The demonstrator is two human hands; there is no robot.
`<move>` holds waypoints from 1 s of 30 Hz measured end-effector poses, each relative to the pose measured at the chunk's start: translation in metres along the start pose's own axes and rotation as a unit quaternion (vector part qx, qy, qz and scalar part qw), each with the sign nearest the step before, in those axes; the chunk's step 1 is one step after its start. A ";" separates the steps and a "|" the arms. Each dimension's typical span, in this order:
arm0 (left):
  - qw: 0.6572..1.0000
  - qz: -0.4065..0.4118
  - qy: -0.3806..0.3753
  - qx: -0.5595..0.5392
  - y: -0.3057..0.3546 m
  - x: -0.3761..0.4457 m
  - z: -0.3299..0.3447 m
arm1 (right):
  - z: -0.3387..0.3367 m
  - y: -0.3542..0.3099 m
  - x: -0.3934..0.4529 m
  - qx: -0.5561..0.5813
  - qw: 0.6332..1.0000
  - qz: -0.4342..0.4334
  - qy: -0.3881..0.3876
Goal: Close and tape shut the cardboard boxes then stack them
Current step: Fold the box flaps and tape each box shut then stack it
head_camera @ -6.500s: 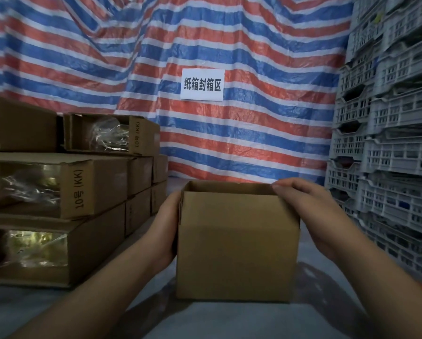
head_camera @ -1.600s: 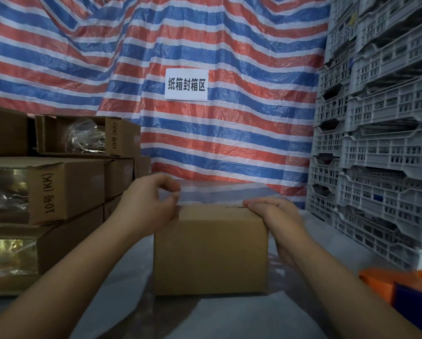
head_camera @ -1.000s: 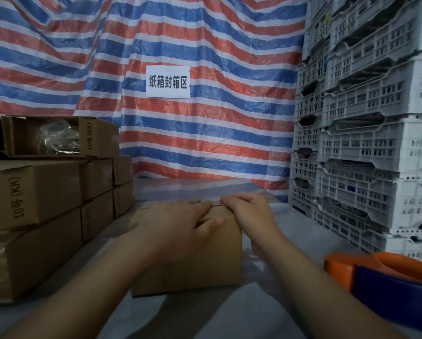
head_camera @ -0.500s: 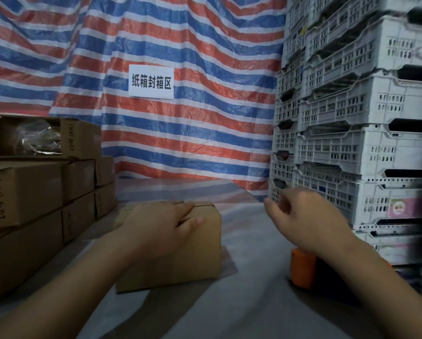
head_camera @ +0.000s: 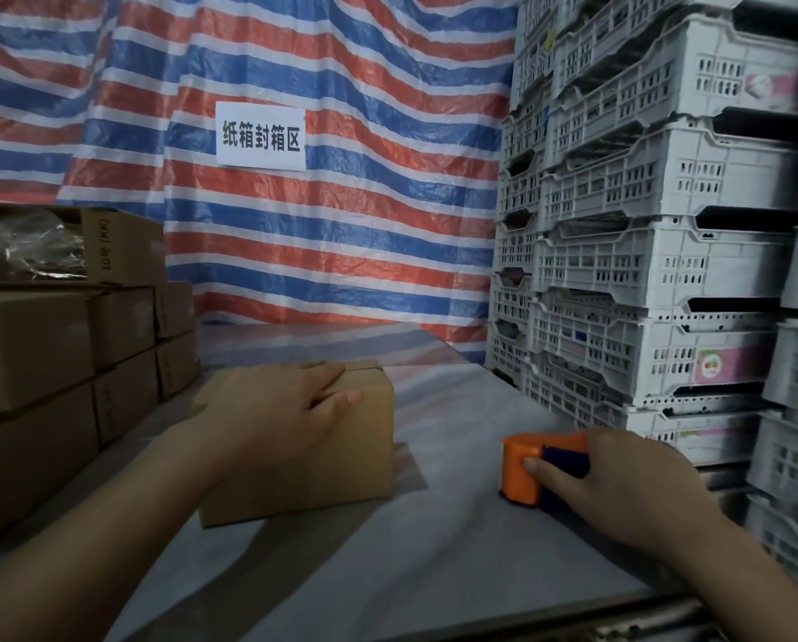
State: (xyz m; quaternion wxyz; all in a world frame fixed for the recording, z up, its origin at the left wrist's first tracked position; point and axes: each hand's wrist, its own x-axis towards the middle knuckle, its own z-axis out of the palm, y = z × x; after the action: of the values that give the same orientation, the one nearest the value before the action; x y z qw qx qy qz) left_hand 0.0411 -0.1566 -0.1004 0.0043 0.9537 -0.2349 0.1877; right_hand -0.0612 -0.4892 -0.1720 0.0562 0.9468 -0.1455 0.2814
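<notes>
Right hand (head_camera: 628, 493) newly on orange tape dispenser (head_camera: 522, 470)

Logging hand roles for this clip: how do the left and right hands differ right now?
The left hand lies flat on the closed box, fingers straight, pressing the flaps down. The right hand is off to the side, fingers curled round the orange tape dispenser on the table. Both are bare.

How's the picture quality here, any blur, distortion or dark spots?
Head view: dim overall; the crates smear with motion blur toward the right edge; wide-angle bowing bends them; the left hand on the box is fairly sharp; foreground table lies in shadow.
</notes>
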 end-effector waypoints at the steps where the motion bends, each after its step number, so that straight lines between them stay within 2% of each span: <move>1: 1.000 0.000 0.001 0.001 0.001 0.000 -0.001 | 0.001 0.000 0.003 0.012 1.000 -0.009 -0.005; 8: 1.000 -0.008 -0.007 -0.013 0.004 -0.005 -0.004 | 0.010 -0.012 0.015 -0.013 0.998 -0.054 0.034; 12: 0.996 -0.021 -0.034 -0.080 -0.002 -0.002 -0.007 | 0.005 -0.018 0.030 0.002 0.998 -0.049 0.046; 15: 0.979 -0.069 -0.063 -0.179 -0.008 0.004 -0.012 | -0.017 -0.027 0.057 0.129 0.987 -0.007 0.096; 18: 0.954 -0.067 -0.072 -0.284 -0.011 0.006 -0.023 | -0.055 -0.051 0.088 0.306 0.945 0.019 0.115; 20: 0.936 -0.053 -0.070 -0.341 -0.013 0.004 -0.031 | -0.080 -0.079 0.108 0.416 0.904 0.016 0.094; 23: 0.911 -0.071 -0.061 -0.401 -0.019 -0.001 -0.038 | -0.108 -0.131 0.135 0.510 0.860 -0.006 0.006; 25: 0.883 -0.104 -0.044 -0.455 -0.023 -0.002 -0.040 | -0.118 -0.165 0.150 0.534 0.843 -0.027 -0.056; 27: 0.834 -0.150 -0.004 -0.530 -0.023 0.000 -0.039 | -0.124 -0.195 0.160 0.537 0.837 -0.053 -0.094; 30: 0.704 -0.213 0.043 -0.676 -0.025 0.005 -0.039 | -0.124 -0.219 0.168 0.489 0.857 -0.102 -0.127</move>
State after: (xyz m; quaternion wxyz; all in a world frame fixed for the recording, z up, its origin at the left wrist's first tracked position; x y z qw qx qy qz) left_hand 0.0423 -0.1330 -0.0610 0.6977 0.7107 -0.0892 0.0136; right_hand 0.0765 -0.2981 0.0189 -0.4044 0.8895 0.1025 0.1864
